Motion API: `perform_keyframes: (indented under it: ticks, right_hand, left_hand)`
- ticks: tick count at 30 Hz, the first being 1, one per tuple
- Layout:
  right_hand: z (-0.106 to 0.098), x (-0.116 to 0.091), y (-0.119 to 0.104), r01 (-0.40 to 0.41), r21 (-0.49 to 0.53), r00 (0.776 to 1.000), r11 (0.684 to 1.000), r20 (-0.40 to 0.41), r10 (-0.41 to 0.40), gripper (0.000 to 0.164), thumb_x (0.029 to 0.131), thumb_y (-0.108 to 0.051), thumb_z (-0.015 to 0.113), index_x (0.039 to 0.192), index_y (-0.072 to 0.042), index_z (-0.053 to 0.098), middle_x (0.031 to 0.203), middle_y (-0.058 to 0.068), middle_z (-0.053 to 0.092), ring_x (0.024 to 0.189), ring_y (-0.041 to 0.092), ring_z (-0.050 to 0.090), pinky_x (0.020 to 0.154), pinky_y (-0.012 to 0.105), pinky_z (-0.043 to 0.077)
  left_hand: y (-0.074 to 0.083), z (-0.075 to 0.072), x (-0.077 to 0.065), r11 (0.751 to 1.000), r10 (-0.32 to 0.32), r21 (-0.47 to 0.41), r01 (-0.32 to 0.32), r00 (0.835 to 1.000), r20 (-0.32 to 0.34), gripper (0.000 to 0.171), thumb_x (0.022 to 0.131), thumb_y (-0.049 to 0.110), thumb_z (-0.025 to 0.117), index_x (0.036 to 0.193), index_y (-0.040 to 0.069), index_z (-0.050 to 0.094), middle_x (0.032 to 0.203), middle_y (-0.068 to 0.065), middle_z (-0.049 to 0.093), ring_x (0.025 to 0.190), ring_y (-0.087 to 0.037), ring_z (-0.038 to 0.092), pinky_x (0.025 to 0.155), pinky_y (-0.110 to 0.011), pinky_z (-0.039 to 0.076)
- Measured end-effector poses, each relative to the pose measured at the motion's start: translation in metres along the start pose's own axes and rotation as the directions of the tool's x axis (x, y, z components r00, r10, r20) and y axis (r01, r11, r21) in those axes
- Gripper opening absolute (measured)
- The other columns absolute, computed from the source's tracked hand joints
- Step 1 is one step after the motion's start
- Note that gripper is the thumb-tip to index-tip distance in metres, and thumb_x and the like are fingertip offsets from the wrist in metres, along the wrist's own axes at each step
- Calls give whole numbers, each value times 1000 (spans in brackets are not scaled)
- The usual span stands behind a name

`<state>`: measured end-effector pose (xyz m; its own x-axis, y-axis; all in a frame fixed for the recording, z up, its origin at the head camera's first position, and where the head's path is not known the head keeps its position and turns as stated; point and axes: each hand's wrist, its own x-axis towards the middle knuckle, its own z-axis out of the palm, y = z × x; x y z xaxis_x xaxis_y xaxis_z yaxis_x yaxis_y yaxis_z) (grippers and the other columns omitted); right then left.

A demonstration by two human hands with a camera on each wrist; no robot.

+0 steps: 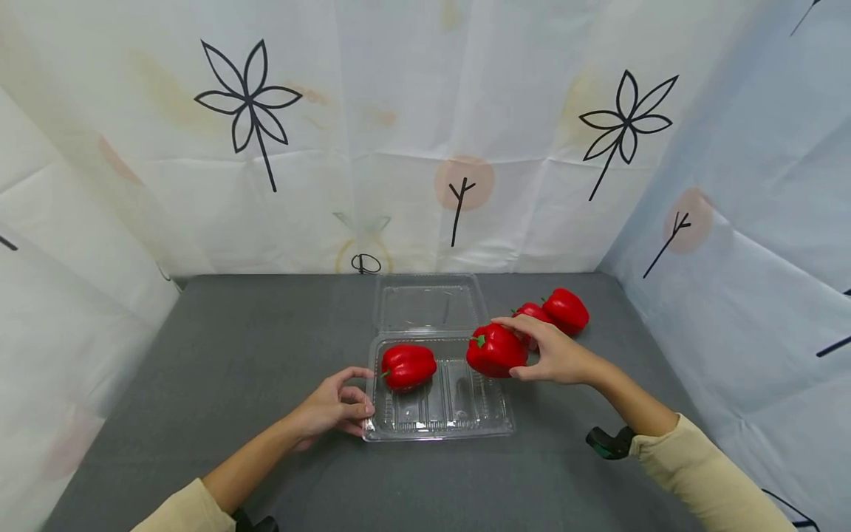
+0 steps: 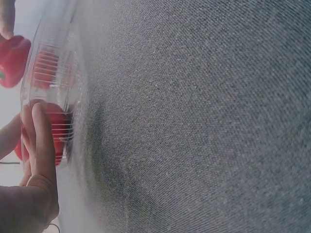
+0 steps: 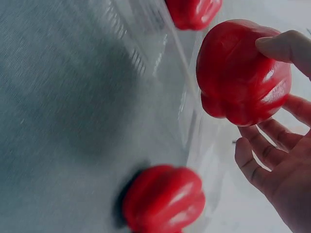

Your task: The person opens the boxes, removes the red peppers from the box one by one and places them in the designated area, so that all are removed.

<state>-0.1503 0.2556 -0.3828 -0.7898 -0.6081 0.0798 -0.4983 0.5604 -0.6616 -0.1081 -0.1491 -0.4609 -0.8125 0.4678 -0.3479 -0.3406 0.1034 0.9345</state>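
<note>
A clear plastic clamshell box (image 1: 442, 425) lies with its lid (image 1: 428, 304) folded back. My left hand (image 1: 339, 403) grips the box's left edge; in the left wrist view its fingers (image 2: 43, 141) lie along the outer wall. One red bell pepper (image 1: 408, 367) rests on its side in the left part of the tray. Over the tray's right side, my right hand (image 1: 552, 353) holds another red bell pepper (image 1: 495, 352) between thumb and fingers, its green stem turned left. The right wrist view shows this pepper (image 3: 243, 73) above the box's rim.
Two more red bell peppers, the farther one (image 1: 566, 310) and a nearer one (image 1: 532, 313) partly hidden by my right hand, lie at the back right of the grey table (image 1: 279, 325). White patterned cloth (image 1: 372, 148) walls the back and both sides.
</note>
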Motion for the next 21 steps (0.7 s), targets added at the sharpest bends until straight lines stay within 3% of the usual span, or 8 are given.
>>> perform_keyframes:
  ticks: [8,21]
  right_hand:
    - [-9,-20,16,-11,-36,999,999,-49,9,77,76,-12,83,144,-6,47,136,16,53,106,28,56,77,40,59]
    - [-10,-46,38,-120,-163,992,979,-63,111,73,81,-14,82,143,-1,46,128,20,54,101,28,53,74,42,56]
  left_hand:
    - [0,1,0,1000,1,-7,-1,1000,5,65,89,-1,70,143,-1,34,88,-10,66,68,-20,64,66,-39,61]
    - [-1,1,-3,1000,-3,1,3,1000,-10,65,90,0,71,143,0,34,89,-10,66,69,-20,64,66,-39,61]
